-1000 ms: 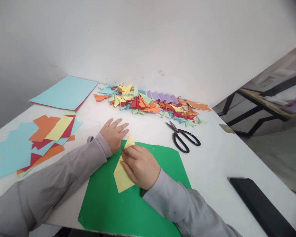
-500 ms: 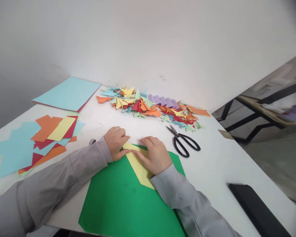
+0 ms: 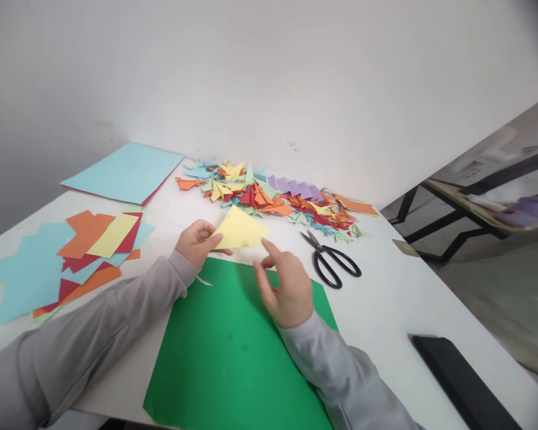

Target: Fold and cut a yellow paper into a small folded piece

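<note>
My left hand [image 3: 194,243] pinches the left corner of a folded piece of yellow paper [image 3: 242,230], which is raised above the far edge of a green sheet [image 3: 224,352]. The thumb lies on top and the fingers are behind the paper. Close to the paper's right corner is my right hand [image 3: 291,289], its thumb and index finger apart. Whether the index fingertip touches that corner I cannot tell. The other fingers of the right hand are curled and partly hidden.
Black-handled scissors [image 3: 321,247] lie right of the green sheet. Behind is a heap of small folded paper pieces [image 3: 253,196] along the wall. Coloured paper scraps [image 3: 36,257] and a blue sheet [image 3: 128,170] are at left; a black flat object [image 3: 461,382] is at right.
The yellow paper has been lifted off the green sheet and turned, staying in my left hand. My right hand has come away from pressing on it and moved slightly toward me.
</note>
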Motion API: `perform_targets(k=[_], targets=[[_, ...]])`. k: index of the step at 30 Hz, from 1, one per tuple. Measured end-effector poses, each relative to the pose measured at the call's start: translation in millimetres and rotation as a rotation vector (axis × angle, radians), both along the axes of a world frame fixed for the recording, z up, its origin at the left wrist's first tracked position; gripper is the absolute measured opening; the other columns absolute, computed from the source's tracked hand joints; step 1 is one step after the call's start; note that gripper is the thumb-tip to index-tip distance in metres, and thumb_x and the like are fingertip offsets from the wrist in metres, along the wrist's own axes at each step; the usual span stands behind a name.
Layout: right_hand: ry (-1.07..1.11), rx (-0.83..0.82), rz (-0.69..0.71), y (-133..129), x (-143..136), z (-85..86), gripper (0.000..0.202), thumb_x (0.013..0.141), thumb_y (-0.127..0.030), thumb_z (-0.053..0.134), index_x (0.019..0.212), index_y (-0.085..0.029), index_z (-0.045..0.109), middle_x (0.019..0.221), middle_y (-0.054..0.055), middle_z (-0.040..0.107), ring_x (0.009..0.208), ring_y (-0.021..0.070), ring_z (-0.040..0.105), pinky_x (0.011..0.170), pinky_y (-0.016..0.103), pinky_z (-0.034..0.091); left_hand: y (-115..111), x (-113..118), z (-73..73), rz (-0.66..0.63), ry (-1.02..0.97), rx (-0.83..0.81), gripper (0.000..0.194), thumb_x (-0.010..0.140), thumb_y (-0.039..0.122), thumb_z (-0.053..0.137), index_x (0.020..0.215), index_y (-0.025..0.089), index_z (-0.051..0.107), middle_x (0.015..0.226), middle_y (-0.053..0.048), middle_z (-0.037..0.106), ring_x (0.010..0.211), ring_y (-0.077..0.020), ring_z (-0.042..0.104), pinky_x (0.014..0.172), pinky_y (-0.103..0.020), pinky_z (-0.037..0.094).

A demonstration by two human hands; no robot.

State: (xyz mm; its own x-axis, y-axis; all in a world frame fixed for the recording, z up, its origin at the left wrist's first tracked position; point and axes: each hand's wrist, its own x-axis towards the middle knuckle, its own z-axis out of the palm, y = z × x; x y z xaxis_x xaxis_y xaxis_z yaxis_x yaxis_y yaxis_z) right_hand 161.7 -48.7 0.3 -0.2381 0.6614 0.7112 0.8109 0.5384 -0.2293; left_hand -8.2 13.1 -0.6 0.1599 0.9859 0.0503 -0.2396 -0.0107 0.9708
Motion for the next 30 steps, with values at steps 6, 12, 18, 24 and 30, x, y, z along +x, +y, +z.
perform_targets(k=[6, 12, 18, 24, 30], targets=[[0.134, -0.117, 0.192, 9, -12, -9.8, 0.048, 0.077, -0.010, 0.048, 0.123, -0.021, 0.040, 0.099, 0.009, 0.059, 0.092, 0.0207, 0.053, 0.079, 0.037, 0.045, -15, 9, 4.8, -0.263, -0.202, -0.151, 0.034, 0.042, 0.017, 0.075, 0.057, 0.014, 0.045, 0.055, 0.001, 0.061, 0.054, -0.0154, 0.061, 0.055, -0.028, 0.047], [0.566, -0.182, 0.219, 28, -9, 0.3, 0.036, 0.071, -0.011, 0.056, 0.105, -0.023, 0.058, 0.100, 0.007, 0.061, 0.093, 0.0203, 0.055, 0.076, 0.037, 0.047, -4, 9, 30.4, -0.221, -0.377, -0.404, 0.017, 0.054, 0.019, 0.068, 0.061, 0.013, 0.054, 0.061, -0.004, 0.064, 0.060, -0.0168, 0.061, 0.059, -0.031, 0.048], [0.971, -0.339, 0.323, 32, -10, -3.8, 0.027, 0.066, -0.012, 0.062, 0.091, -0.023, 0.064, 0.094, 0.004, 0.063, 0.087, 0.0189, 0.058, 0.071, 0.033, 0.048, -1, 26, 36.4, -0.240, -0.540, -0.476, 0.017, 0.069, 0.020, 0.055, 0.084, 0.012, 0.058, 0.073, -0.006, 0.066, 0.077, -0.0188, 0.062, 0.079, -0.034, 0.045], [0.858, -0.520, 0.440, 21, -6, -12.5, 0.019, 0.064, -0.012, 0.064, 0.079, -0.023, 0.066, 0.088, 0.004, 0.059, 0.082, 0.0178, 0.057, 0.067, 0.031, 0.047, 2, 20, 17.8, -0.360, -0.490, -0.564, 0.025, 0.072, 0.023, 0.047, 0.086, 0.008, 0.062, 0.072, -0.010, 0.068, 0.068, -0.0221, 0.062, 0.072, -0.039, 0.046], [0.763, -0.556, 0.520, 24, -2, -11.1, 0.026, 0.065, -0.014, 0.063, 0.088, -0.025, 0.064, 0.094, 0.005, 0.055, 0.088, 0.0196, 0.054, 0.070, 0.033, 0.046, 11, 7, 21.4, -0.386, -0.521, -0.578, 0.029, 0.071, 0.026, 0.048, 0.086, 0.007, 0.064, 0.079, -0.011, 0.068, 0.074, -0.0237, 0.062, 0.073, -0.038, 0.047]])
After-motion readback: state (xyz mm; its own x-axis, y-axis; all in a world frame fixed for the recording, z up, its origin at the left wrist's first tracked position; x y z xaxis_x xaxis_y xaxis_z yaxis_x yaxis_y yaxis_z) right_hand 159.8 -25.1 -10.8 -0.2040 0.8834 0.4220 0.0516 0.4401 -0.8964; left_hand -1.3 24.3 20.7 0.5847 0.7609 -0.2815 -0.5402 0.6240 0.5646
